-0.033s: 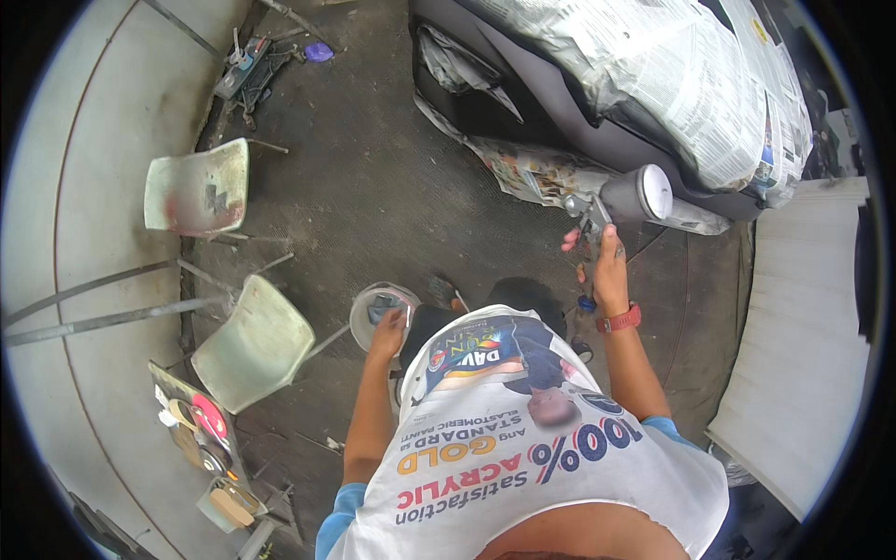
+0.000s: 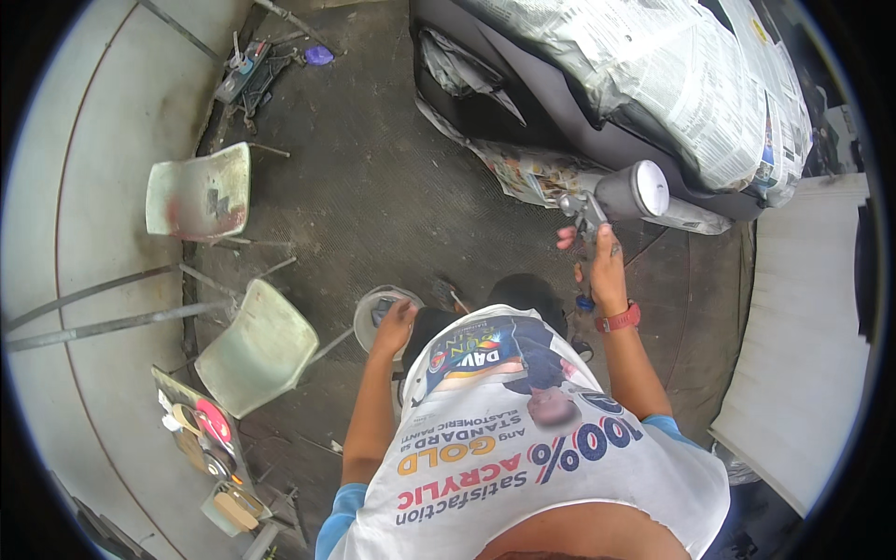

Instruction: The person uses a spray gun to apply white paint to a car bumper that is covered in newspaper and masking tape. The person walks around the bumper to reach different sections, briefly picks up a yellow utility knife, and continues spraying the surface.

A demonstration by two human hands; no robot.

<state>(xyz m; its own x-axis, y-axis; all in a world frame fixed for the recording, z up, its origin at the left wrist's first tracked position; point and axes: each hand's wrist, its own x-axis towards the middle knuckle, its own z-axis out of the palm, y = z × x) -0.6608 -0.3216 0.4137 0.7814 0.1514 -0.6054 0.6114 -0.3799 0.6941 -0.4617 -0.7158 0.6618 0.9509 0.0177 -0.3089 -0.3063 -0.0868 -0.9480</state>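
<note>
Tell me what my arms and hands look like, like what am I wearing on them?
Your left hand and right hand are both gloveless, with a red wrist strap, perhaps a watch, on the right. Short light-blue sleeves leave your forearms bare.

Dark, scuffed floor (image 2: 355, 177). On it, at left: upper pale chair (image 2: 191, 196), seat stained reddish; lower pale chair (image 2: 257, 347); small purple piece (image 2: 319, 55) farther off. Small table (image 2: 172, 383) carries pink rounded piece (image 2: 213, 418).

Before the hands (image 2: 609, 273), floor (image 2: 345, 187) lies free between chairs (image 2: 257, 350) and papered bodywork (image 2: 672, 93).
</note>
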